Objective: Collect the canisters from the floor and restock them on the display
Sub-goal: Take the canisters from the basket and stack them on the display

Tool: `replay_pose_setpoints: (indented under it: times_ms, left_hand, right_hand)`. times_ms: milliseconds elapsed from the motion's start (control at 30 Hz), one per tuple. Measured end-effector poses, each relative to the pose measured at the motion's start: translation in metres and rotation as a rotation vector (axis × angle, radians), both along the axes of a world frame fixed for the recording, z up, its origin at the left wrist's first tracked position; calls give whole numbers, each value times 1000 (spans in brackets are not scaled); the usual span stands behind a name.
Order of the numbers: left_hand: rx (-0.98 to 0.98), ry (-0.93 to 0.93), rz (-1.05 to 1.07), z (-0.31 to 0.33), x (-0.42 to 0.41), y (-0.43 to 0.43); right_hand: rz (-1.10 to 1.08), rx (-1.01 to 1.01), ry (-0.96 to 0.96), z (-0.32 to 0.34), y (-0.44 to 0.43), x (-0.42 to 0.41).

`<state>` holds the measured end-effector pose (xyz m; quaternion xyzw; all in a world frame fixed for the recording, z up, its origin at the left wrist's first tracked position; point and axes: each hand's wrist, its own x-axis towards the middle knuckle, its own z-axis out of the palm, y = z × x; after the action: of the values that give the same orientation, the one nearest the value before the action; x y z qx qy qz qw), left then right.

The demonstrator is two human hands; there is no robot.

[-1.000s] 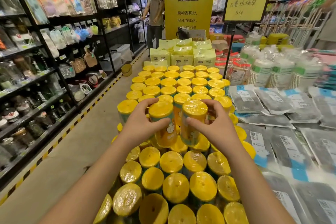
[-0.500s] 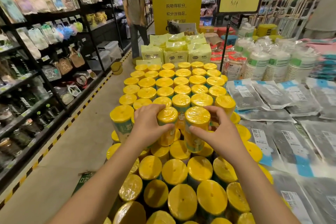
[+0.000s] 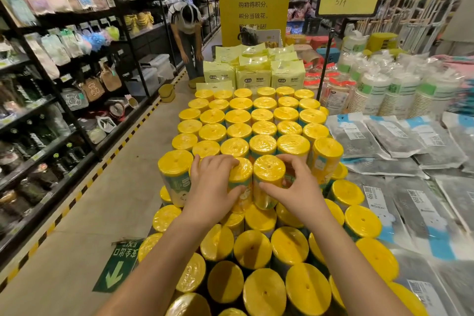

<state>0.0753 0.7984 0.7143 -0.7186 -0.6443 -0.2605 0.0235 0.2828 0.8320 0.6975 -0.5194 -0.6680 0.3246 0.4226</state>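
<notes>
Two yellow-lidded canisters stand side by side at the front edge of the upper tier of the display (image 3: 256, 120), a block of several like canisters. My left hand (image 3: 215, 187) grips the left canister (image 3: 242, 174) round its side. My right hand (image 3: 295, 187) grips the right canister (image 3: 268, 174), fingers over its far side, thumb on the near side. Both canisters sit upright, level with the rows behind. A lower tier of canisters (image 3: 254, 249) lies under my wrists.
Flat grey and blue packets (image 3: 400, 187) cover the table to the right. Wrapped paper cup stacks (image 3: 384, 90) and a sign pole (image 3: 327, 64) stand behind. A person (image 3: 188, 41) bends over in the aisle ahead-left. Dark shelving (image 3: 51, 84) lines the left aisle. A green floor arrow (image 3: 118, 267) is near.
Both hands have lowered the two canisters down and forward into the upper tier's front row. The person in the aisle has come nearer and bent over.
</notes>
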Motion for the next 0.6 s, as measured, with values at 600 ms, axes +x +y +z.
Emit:
replay_pose_setpoints:
  times_ms: [600]
  left_hand:
    - [-74,19,15,14,-5,-43]
  right_hand:
    - [-49,125,-383,11,-1,-1]
